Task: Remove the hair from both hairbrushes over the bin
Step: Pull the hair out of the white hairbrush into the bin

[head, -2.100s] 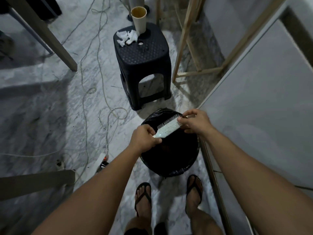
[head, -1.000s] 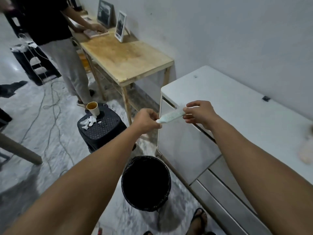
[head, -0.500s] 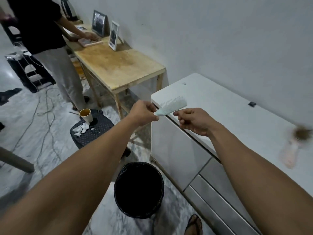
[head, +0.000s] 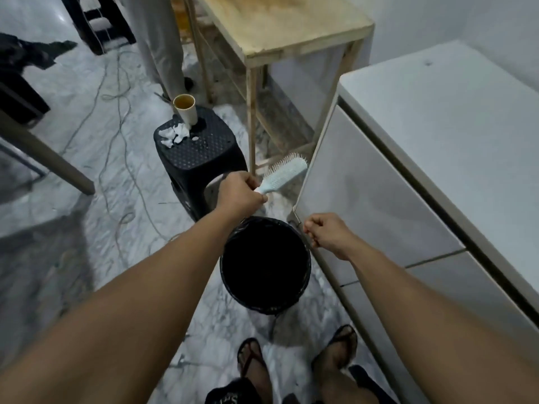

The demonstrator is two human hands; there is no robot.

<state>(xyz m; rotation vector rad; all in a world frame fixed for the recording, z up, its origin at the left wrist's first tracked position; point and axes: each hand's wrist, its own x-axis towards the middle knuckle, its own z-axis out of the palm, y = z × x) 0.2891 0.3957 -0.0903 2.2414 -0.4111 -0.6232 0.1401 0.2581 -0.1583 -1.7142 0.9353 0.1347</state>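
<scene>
A: Where's the brush right now?

B: The pale blue hairbrush [head: 284, 174] is in the left hand [head: 240, 195], whose fingers are wrapped tight round the handle. The head sticks up toward one o'clock from that fist, bristles facing up and to the left. It sits just past the far rim of the bin [head: 233, 282], not squarely over the opening.

A: And the other hand?

B: The right hand [head: 326, 233] hangs at about two o'clock of the bin's mouth, right over the rim, fingers curled into a loose pinch. It may be holding a wisp of pulled hair to drop, but the view is too soft there to tell if anything is in it.

A: How far along would you say?

B: Judging by the bristles, this brush looks nearly done. The rows read clean and pale, with no dark clump I can make out. The second brush isn't in view at all, so I'd guess that half of the job is still left.

A: Anything about the brush itself?

B: Light plastic, narrow oblong head, stiff thin pins in straight rows. The bin is lined with a black bag, and its inside is too dark to show what's landed there.
</scene>
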